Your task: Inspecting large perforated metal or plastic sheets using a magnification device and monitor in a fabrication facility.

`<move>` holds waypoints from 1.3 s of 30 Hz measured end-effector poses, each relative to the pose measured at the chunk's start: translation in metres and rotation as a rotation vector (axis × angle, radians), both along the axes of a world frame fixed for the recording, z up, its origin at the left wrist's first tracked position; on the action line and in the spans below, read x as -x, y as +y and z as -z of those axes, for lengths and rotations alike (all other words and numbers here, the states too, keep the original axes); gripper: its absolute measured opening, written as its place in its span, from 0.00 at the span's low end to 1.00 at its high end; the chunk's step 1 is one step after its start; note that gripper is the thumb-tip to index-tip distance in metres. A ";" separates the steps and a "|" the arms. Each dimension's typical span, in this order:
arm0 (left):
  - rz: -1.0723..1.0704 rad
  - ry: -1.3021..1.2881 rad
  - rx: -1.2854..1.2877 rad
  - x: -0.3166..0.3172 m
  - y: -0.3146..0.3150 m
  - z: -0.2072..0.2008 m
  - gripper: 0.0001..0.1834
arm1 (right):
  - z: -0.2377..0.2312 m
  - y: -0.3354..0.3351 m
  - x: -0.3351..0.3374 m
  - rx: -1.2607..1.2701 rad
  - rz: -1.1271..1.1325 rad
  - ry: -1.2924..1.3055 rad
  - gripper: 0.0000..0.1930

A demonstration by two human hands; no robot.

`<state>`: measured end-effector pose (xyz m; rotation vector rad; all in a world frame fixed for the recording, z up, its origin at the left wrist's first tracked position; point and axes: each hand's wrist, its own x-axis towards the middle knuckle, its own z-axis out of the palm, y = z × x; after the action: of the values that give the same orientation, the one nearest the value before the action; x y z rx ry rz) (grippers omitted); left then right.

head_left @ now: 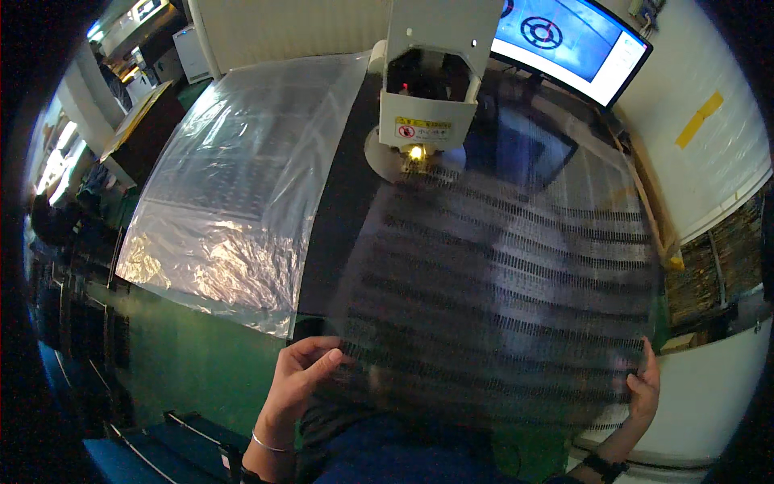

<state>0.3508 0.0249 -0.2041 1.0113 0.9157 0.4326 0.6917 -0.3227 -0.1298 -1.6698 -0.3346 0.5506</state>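
Note:
A large see-through plastic sheet (500, 282) with rows of short dark marks spans the dark tabletop, its far part beneath a white machine head (423, 121). My left hand (305, 375) pinches the sheet's near left corner between thumb and fingers. At the near right edge, my right hand (643, 385) grips the sheet, with some of its fingers hidden. The near edge sags past the table toward my body. A small yellow lamp (416, 152) glows under the machine head, over the sheet's far edge.
Left of the sheet, clear plastic film (234, 194) covers a stack and overhangs the table's edge. A monitor (576, 48) at the back right displays a ringed crosshair target. A white panel (709, 105) borders the right side. Blue-topped racks (161, 452) stand at lower left.

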 end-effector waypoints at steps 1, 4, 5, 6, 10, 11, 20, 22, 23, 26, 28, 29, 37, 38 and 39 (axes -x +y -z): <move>0.007 -0.001 0.019 -0.001 0.001 -0.004 0.18 | -0.005 0.000 0.004 0.005 0.007 0.020 0.43; 0.047 0.015 0.009 -0.002 0.005 -0.006 0.19 | -0.002 -0.009 0.008 -0.026 0.035 0.015 0.43; 0.058 0.022 -0.006 -0.002 0.005 -0.004 0.19 | 0.004 -0.016 0.007 -0.044 0.040 0.002 0.43; 0.065 0.019 -0.024 -0.002 0.006 -0.002 0.18 | 0.015 -0.023 0.004 -0.083 0.033 -0.033 0.43; 0.075 -0.039 -0.075 -0.008 0.006 0.000 0.16 | 0.041 -0.054 -0.009 -0.009 -0.033 -0.020 0.43; 0.075 -0.065 -0.082 -0.009 0.006 -0.001 0.16 | 0.043 -0.059 -0.010 0.068 -0.056 0.020 0.43; 0.035 -0.131 -0.241 0.003 -0.008 -0.013 0.13 | 0.076 -0.071 -0.027 -0.078 -0.014 -0.296 0.41; 0.007 -0.130 -0.300 0.008 -0.010 -0.015 0.13 | 0.074 -0.070 -0.025 -0.158 -0.025 -0.183 0.40; 0.029 -0.031 -0.355 0.013 -0.009 -0.016 0.12 | 0.064 -0.060 -0.017 -0.197 -0.039 -0.122 0.40; -0.020 -0.131 -0.306 0.016 -0.013 -0.016 0.13 | 0.015 -0.019 0.025 -0.076 0.075 -0.215 0.24; -0.038 -0.167 -0.324 0.019 -0.013 -0.020 0.13 | 0.030 -0.031 0.016 -0.056 0.055 -0.296 0.29; -0.042 -0.166 -0.321 0.021 -0.014 -0.018 0.13 | 0.041 -0.041 0.008 -0.047 0.047 -0.336 0.31; -0.096 -0.237 -0.291 0.026 -0.017 -0.028 0.13 | 0.064 -0.061 -0.019 -0.043 0.019 -0.308 0.35; -0.099 -0.235 -0.296 0.028 -0.017 -0.028 0.13 | 0.063 -0.062 -0.020 -0.041 -0.007 -0.305 0.35; -0.103 -0.232 -0.301 0.029 -0.016 -0.027 0.13 | 0.063 -0.062 -0.020 -0.082 -0.012 -0.270 0.34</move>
<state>0.3217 0.0086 -0.1770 1.1613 0.7073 0.7750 0.7115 -0.3843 -0.1923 -1.6649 -0.5561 0.3148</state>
